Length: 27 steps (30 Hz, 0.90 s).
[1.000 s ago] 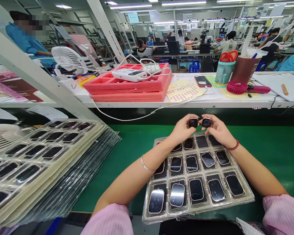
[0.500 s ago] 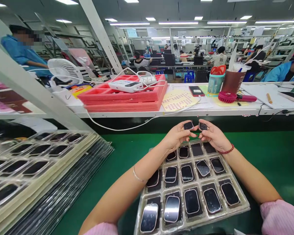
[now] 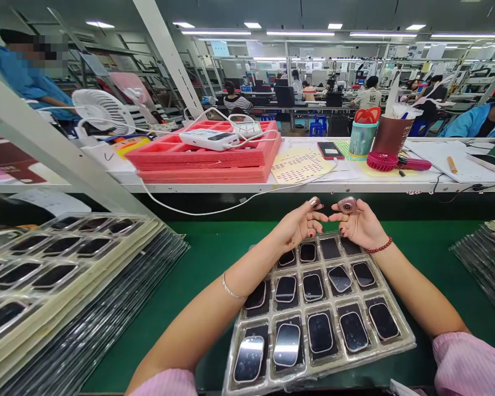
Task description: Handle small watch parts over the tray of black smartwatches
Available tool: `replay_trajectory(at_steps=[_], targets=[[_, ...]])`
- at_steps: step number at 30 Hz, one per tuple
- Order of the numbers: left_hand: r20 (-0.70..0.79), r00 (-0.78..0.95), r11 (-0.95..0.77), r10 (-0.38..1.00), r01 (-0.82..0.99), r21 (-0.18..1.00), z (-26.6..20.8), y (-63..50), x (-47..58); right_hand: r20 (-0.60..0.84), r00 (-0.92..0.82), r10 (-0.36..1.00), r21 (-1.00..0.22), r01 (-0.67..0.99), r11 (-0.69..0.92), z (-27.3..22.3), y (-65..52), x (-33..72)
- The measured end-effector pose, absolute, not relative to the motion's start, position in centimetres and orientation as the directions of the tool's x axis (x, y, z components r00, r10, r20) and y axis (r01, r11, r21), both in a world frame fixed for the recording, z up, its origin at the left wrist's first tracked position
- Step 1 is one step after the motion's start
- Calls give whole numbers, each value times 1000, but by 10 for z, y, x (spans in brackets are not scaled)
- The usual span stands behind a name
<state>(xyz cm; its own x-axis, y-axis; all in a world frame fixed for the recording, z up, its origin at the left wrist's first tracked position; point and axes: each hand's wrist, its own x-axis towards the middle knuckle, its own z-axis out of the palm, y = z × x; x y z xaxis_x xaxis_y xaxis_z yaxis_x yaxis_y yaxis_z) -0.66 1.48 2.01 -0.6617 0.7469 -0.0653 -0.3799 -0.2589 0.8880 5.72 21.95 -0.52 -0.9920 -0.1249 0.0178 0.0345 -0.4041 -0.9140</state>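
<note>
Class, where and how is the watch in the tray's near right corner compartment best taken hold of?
Probably best pinch the watch by its two long edges, coming from above. It lies face up, boxed in by the raised walls of the tray, which would hinder a sideways approach, and holding the edges should keep prints off its dark screen.

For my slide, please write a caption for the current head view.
Left hand and right hand each hold a watch near the filled tray.

Brt o/head tubes (image 3: 300,33), glare on screens (image 3: 287,344)
</note>
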Motion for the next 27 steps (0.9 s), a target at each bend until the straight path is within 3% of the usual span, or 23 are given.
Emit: replay_trajectory(at_steps=[5,9,15,27], targets=[[42,-795,-115,604,-34,993,6,20,-6,130,-992,-4,-975,-127,-184,-7,206,62],[121,-803,-77,584,93,993,4,21,-6,243,-968,57,-970,-242,25,-8,199,64],[143,-754,-19,641,171,985,8,19,-3,321,-946,52,-937,-309,161,-7,198,66],[125,-735,-21,666,149,989,9,18,0,349,-936,45,-923,-335,191,-9,198,66]])
